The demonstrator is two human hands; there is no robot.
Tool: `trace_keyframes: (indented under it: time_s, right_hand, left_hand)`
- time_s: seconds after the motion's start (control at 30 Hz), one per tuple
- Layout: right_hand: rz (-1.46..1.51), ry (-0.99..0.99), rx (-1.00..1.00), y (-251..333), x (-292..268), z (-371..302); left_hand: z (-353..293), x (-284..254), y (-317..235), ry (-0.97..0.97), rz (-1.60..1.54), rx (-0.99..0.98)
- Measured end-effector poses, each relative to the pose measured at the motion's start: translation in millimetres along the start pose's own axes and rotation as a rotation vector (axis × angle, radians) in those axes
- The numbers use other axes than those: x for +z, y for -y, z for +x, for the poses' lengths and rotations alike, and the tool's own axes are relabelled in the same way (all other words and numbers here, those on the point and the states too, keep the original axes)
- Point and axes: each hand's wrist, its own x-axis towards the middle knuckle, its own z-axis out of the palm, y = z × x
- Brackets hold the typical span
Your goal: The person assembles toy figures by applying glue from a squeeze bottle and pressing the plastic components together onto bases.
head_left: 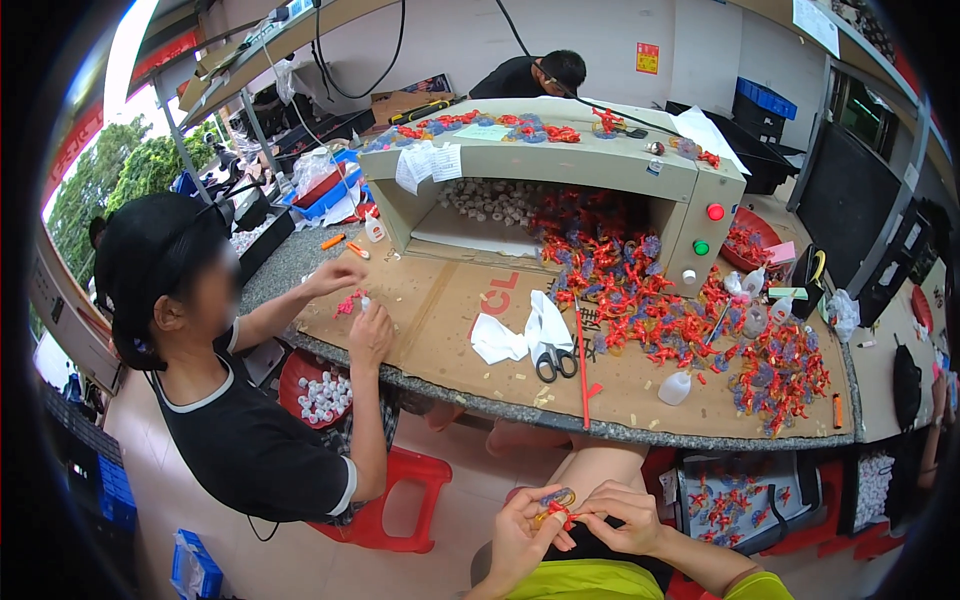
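Over my lap, my left hand (523, 532) pinches a small plastic toy (558, 497) with a red part and a clear purple-and-yellow part. My right hand (624, 516) closes its fingertips on the red end of the same toy. Its finer shape is partly covered by my fingers. On the table ahead lies a big heap of similar red, purple and yellow toys (640, 290), spilling from a beige box-shaped machine (520, 165). Nearer to me are black-handled scissors (556, 363), a red stick (582, 370) and a white squeeze bottle (675, 388).
A co-worker (240, 420) sits at the left, hands over small pink pieces (350, 302), beside a red bowl (290, 385) of white pieces. Another person (535, 75) is behind the machine. A tray (745, 500) of toys is below the table at right. White cloths (500, 340) lie near the scissors.
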Motion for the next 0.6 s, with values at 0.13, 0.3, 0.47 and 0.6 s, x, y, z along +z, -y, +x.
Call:
trace_keyframes:
  time_s: [0.13, 0.3, 0.47, 0.6]
  right_hand:
    - [-0.004, -0.019, -0.012, -1.3, -1.2, -1.6]
    - [-0.006, -0.017, -0.015, 0.4, -2.0, -3.5]
    - [-0.006, -0.017, -0.024, 2.1, -2.2, -2.9]
    - [-0.005, -0.014, -0.019, -0.7, -5.7, -4.0]
  left_hand:
    - [0.7, 3.0, -1.3, 0.007, 0.003, 0.004]
    - [-2.0, 3.9, 1.6, 0.006, 0.01, -0.009]
    - [-4.3, 5.5, 1.6, -0.019, 0.018, -0.007]
    - [-1.8, 7.9, 1.5, -0.001, 0.01, -0.003]
